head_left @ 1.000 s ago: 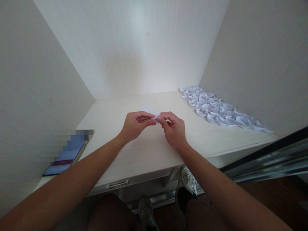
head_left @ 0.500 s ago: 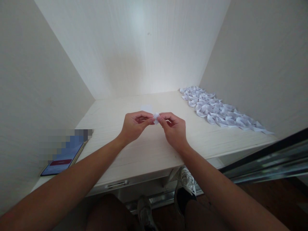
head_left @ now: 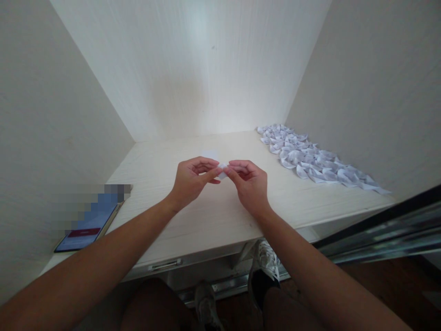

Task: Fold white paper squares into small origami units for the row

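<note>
A small folded piece of white paper [head_left: 222, 174] is held above the middle of the white shelf. My left hand [head_left: 195, 178] pinches its left side between thumb and fingers. From the right, my right hand [head_left: 248, 182] grips the other side, its thumb tip close to the left thumb. Fingers cover most of the paper, so its exact shape is hidden. Just behind my hands, a flat sheet of white paper [head_left: 211, 153] lies on the shelf, partly covered by the left fingers.
Many folded white paper pieces [head_left: 306, 156] lie in rows along the right wall. A device with a lit screen [head_left: 87, 225] leans at the left wall, partly pixelated. Below the white shelf [head_left: 206, 230] are a drawer handle [head_left: 165, 265] and my shoes [head_left: 265, 262]. A dark-edged panel [head_left: 386, 230] stands at right.
My fingers have shifted slightly on the folded paper, and the thumbs are nearer each other. A lower left finger now shows beneath the thumb. The paper rows have stayed put.
</note>
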Tool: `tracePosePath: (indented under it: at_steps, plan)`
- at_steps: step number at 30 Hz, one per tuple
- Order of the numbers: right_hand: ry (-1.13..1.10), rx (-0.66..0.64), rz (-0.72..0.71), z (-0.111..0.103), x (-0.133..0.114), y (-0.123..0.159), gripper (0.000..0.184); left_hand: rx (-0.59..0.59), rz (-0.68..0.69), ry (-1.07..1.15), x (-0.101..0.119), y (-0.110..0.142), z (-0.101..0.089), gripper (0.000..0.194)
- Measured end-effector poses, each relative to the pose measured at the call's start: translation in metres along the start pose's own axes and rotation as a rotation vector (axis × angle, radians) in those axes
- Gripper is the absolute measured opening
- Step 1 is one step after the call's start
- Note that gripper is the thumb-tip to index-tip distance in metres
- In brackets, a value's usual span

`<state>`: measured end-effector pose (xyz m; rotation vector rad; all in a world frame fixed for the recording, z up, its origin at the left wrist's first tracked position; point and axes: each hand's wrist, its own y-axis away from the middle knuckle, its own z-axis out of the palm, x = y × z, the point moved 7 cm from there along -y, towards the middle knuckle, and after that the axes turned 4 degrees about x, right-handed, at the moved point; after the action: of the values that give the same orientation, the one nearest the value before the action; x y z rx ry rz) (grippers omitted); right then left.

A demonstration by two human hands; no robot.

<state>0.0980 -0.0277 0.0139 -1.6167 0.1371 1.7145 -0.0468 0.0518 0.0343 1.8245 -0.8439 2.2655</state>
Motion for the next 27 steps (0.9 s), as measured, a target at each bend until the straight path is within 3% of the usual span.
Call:
tracePosePath:
  at_steps: [7,16,27]
  plan:
    - [-0.042,-0.048,0.071,0.0022,0.0086,-0.0015,0.031,0.005,-0.007,-0.020,-0.0045,-0.0004,-0.0030,0.031]
    - [-0.016,-0.048,0.062,0.0015,0.0053,-0.0022,0.013,0.028,-0.031,-0.039,-0.0071,-0.0025,-0.0029,0.034]
    - [0.027,-0.096,0.058,0.0032,0.0077,-0.0023,0.018,0.006,-0.007,-0.078,-0.0063,-0.0024,-0.0014,0.032]
